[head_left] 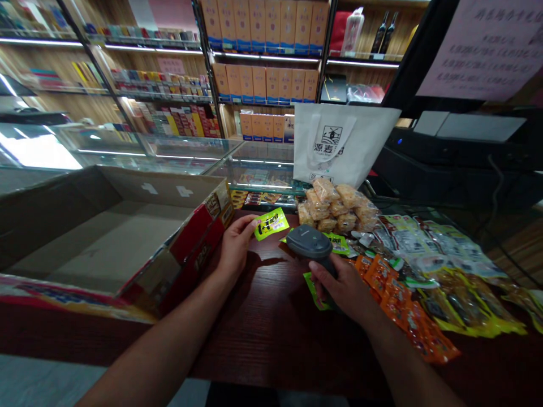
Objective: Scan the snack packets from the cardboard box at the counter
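Note:
Between the thumb and fingers of my left hand (238, 240) is a small yellow-green snack packet (272, 224), held up above the dark wooden counter (258, 316). My right hand (341, 282) is wrapped round the handle of a dark grey barcode scanner (309, 243), whose head points towards the packet. More green packets lie near the scanner, one green packet (314, 291) partly hidden by my right hand and another green packet (339, 244) behind the scanner. Just beyond them sits a pile of clear-wrapped pastries (335, 206).
A large open cardboard box (193, 254) stands at the left. Orange snack packets (394, 299), yellow-edged packets (470, 302) and silvery packets (428, 240) cover the right side. Behind stand a white paper bag (360, 141), a glass display case (258, 164) and stocked shelves.

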Tool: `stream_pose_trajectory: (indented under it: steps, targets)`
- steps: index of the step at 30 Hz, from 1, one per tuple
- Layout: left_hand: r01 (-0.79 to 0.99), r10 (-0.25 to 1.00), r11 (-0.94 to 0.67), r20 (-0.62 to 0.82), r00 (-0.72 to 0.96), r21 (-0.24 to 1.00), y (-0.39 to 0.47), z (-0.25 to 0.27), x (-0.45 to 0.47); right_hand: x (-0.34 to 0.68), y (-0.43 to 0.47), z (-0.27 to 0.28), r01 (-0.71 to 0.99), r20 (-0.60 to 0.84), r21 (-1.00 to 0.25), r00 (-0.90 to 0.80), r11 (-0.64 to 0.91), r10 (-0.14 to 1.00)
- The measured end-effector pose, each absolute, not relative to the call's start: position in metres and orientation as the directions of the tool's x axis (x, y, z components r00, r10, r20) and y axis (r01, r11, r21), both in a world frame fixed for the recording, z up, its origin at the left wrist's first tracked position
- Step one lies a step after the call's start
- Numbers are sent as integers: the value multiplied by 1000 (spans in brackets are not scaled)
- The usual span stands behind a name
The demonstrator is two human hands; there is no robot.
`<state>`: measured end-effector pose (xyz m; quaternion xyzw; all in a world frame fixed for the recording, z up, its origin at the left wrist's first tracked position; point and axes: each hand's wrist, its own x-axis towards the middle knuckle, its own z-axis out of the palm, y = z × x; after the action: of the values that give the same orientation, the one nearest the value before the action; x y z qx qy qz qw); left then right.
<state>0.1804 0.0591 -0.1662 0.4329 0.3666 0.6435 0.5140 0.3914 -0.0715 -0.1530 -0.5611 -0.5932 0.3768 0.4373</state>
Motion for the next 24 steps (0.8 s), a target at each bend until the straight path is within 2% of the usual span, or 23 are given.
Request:
stream_pose_trajectory:
  steps: [6,11,14,18,24]
  targets:
    - [-339,986,-165,156,-53,926,57,-167,181,395,-69,-157,206,72,-977,69,56,995]
    - [-257,964,92,-22,265,962,43,-174,196,404,-62,-154,-4,49,-999,199,51,979]
    - [-168,922,158,-85,378,973,33,-182,208,407,-60,-151,-82,54,-994,256,78,965]
    - [-11,938,78,-70,339,997,28,-189,214,405,-59,-151,-120,44,-990,250,76,967]
    - [322,960,-213,136,243,922,28,-196,206,400,-62,-152,-123,12,-992,220,41,975]
